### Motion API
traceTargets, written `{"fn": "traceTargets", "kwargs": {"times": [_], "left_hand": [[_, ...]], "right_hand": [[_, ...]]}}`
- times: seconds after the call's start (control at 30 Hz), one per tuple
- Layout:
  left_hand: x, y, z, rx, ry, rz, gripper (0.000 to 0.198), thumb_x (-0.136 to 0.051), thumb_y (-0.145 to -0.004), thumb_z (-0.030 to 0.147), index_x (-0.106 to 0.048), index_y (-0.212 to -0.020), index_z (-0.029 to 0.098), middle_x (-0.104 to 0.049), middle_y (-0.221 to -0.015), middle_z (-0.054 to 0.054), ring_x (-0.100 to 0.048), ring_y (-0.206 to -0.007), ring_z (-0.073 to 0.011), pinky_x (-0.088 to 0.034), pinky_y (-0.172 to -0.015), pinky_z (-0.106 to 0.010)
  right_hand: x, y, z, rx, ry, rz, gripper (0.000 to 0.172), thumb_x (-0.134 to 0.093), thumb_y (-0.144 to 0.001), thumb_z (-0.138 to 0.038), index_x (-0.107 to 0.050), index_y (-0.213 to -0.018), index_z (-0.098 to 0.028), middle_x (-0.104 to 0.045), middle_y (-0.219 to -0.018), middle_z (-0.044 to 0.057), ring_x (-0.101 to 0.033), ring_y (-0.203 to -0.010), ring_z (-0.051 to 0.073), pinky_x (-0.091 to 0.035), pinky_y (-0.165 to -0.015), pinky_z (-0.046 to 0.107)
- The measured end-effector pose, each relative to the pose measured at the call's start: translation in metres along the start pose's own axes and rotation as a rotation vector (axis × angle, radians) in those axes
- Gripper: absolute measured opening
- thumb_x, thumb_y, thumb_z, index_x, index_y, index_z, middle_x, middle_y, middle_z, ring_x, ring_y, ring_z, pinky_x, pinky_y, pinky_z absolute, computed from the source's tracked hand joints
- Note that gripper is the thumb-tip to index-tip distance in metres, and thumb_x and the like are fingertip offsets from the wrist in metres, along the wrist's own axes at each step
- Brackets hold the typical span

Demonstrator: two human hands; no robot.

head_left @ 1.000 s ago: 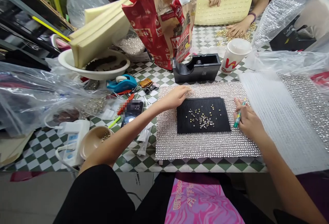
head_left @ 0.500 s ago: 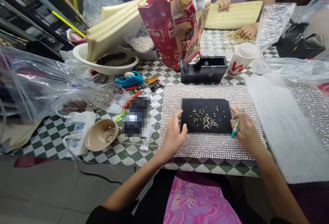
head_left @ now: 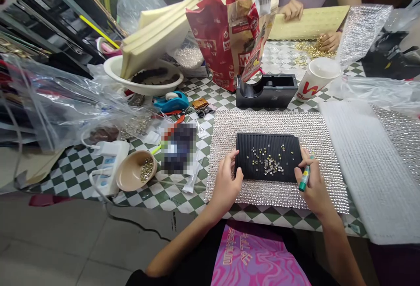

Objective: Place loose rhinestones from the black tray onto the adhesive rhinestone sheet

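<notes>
A black ribbed tray (head_left: 249,170) with a scatter of small shiny rhinestones (head_left: 272,165) sits over a sparkling rhinestone sheet (head_left: 226,124). At the tray's left edge, my left hand (head_left: 226,181) grips it between thumb and fingers. My right hand (head_left: 313,185) is closed around a green pen-shaped tool (head_left: 305,178) and also touches the tray's right edge. The stones lie mostly toward the tray's near middle, with a few spread apart.
Behind the sheet stand a black tape dispenser (head_left: 267,92), a white cup (head_left: 318,78) and a red paper bag (head_left: 213,45). To the left are a beige bowl (head_left: 127,174) of stones and a power strip (head_left: 110,167). Another person's hands (head_left: 292,10) work across the table.
The tray has shifted slightly toward me over the sheet, both hands moving with it. The view has moved a little. Across the table, the other person's hand has moved among the gold pieces.
</notes>
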State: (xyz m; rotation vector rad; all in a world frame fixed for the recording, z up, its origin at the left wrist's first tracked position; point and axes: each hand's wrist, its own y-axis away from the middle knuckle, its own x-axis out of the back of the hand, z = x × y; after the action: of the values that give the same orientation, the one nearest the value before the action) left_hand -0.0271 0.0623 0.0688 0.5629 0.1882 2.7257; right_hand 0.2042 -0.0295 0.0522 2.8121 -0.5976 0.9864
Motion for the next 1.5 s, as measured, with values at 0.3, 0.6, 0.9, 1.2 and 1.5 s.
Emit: {"fn": "traceTargets", "kwargs": {"times": [0.3, 0.6, 0.9, 1.2, 1.5], "left_hand": [[0.005, 0.035, -0.002, 0.072, 0.048, 0.020, 0.044, -0.043, -0.091, 0.028, -0.045, -0.135, 0.025, -0.048, -0.146, -0.010, -0.045, -0.137, -0.0242, -0.038, -0.119, -0.052], [0.058, 0.019, -0.022, -0.125, -0.515, 0.392, 0.030, -0.040, -0.094, 0.027, -0.065, -0.110, 0.022, -0.067, -0.106, -0.010, -0.059, -0.105, -0.0242, -0.050, -0.096, -0.047], [0.087, -0.023, -0.037, -0.112, -0.868, 0.388, 0.030, -0.040, -0.093, 0.029, -0.060, -0.112, 0.015, -0.062, -0.105, -0.014, -0.054, -0.102, -0.0277, -0.048, -0.093, -0.045], [0.066, -0.110, -0.019, 0.018, -1.014, 0.316, 0.047, -0.021, -0.089, 0.006, -0.055, -0.120, 0.008, -0.056, -0.119, -0.025, -0.052, -0.110, -0.0325, -0.050, -0.086, -0.045], [0.069, -0.121, -0.016, 0.159, -0.972, 0.341, 0.042, -0.040, -0.088, 0.009, -0.044, -0.129, 0.003, -0.056, -0.121, -0.025, -0.057, -0.107, -0.0289, -0.050, -0.094, -0.043]], "right_hand": [[-0.005, 0.042, -0.003, -0.021, -0.022, -0.033, 0.012, -0.048, -0.095, -0.034, -0.041, -0.099, -0.025, -0.033, -0.159, 0.015, -0.020, -0.152, 0.026, -0.022, -0.121, 0.055], [0.036, 0.030, 0.019, 0.405, 0.443, 0.258, 0.016, -0.048, -0.094, -0.018, -0.063, -0.100, -0.022, -0.073, -0.100, 0.008, -0.068, -0.102, 0.027, -0.053, -0.090, 0.043], [0.044, 0.002, 0.039, 0.447, 0.777, 0.455, 0.029, -0.060, -0.088, -0.024, -0.056, -0.117, -0.018, -0.067, -0.087, 0.013, -0.064, -0.077, 0.029, -0.051, -0.070, 0.039], [0.041, 0.000, 0.055, 0.353, 0.802, 0.123, 0.060, -0.035, -0.088, -0.013, -0.039, -0.148, -0.021, -0.052, -0.135, 0.018, -0.048, -0.123, 0.035, -0.040, -0.097, 0.050], [0.042, 0.000, 0.057, 0.313, 0.815, 0.101, 0.065, -0.038, -0.089, -0.013, -0.032, -0.152, -0.028, -0.051, -0.141, 0.012, -0.048, -0.122, 0.034, -0.040, -0.098, 0.049]]}}
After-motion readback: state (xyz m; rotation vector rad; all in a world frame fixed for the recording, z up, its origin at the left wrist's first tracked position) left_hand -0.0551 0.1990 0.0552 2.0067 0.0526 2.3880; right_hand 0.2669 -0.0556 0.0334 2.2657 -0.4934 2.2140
